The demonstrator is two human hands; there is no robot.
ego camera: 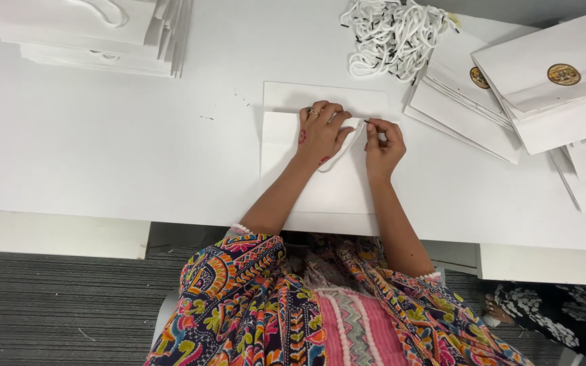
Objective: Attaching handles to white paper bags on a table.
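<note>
Your left hand (321,129) presses flat on the white paper bag (327,193); your right hand (382,142) pinches its white cord handle (347,146).

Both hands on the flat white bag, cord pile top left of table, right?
Not quite. The head view shows the cord pile at the top right, not left. Left hand and right hand are both on the flat white bag.

From my feed: white desk (103,156) fills most of the view under even, bright light, its top faintly speckled with dark marks, a lower white panel (55,234) under its left edge, another (544,264) at right, and dark grey ribbed carpet (55,305) below.
</note>
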